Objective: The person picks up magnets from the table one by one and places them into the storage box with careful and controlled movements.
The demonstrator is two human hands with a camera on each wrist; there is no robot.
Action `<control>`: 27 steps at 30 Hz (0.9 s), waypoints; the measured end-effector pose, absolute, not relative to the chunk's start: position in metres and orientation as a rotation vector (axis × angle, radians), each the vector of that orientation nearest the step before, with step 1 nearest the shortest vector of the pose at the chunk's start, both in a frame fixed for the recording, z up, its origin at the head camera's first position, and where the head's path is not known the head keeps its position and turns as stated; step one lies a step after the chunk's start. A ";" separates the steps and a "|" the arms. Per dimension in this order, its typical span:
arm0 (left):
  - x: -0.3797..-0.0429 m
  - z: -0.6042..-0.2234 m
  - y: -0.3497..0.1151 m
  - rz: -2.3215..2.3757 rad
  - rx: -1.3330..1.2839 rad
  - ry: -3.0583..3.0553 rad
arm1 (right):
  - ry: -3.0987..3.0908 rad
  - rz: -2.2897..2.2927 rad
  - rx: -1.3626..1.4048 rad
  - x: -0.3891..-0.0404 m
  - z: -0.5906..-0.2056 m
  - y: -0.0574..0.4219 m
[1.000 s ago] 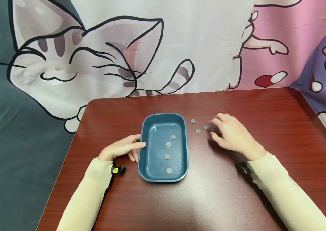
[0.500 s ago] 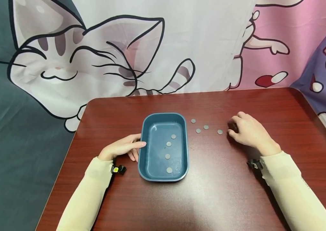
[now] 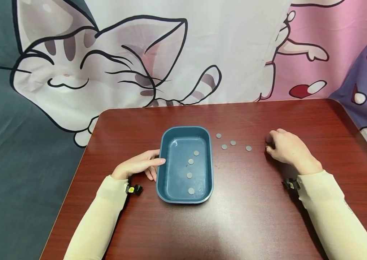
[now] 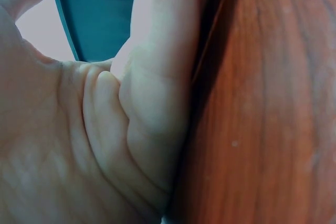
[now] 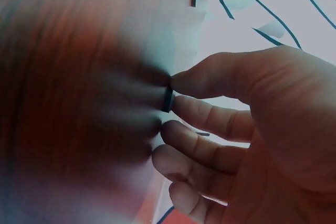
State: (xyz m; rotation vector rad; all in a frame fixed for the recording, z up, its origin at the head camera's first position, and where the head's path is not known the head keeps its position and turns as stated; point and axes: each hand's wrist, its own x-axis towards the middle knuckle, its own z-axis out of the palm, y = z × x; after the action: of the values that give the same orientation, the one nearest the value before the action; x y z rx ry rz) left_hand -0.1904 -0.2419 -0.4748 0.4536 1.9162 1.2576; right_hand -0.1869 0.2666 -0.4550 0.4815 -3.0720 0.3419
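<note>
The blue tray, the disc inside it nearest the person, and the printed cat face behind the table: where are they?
Blue tray [image 3: 177,169], head view: on its bare floor.
Disc [image 3: 191,191], head view: on the middle of its flat top.
Printed cat face [image 3: 66,75], head view: on the nose.

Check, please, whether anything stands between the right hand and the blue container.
Only low things do: four flat coins lie on the table between the right hand and the blue container, whose raised rim also stands between. Nothing tall is visible; the left hand holds the opposite side.
</note>
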 end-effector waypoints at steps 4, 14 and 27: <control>-0.191 -0.474 -0.242 1.260 0.449 1.917 | -3.119 0.367 0.450 -0.188 -0.453 0.268; -0.190 -0.473 -0.242 1.268 0.443 1.917 | -3.162 0.399 0.382 -0.188 -0.449 0.265; -0.189 -0.474 -0.242 1.272 0.445 1.915 | -3.172 0.373 0.453 -0.183 -0.440 0.264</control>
State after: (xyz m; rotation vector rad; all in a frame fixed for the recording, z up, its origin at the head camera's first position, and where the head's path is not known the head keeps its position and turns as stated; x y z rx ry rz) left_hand -0.1894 -0.2416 -0.4737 0.4446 1.9147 1.2718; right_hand -0.1833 0.2640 -0.4402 0.4534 -3.1722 0.3725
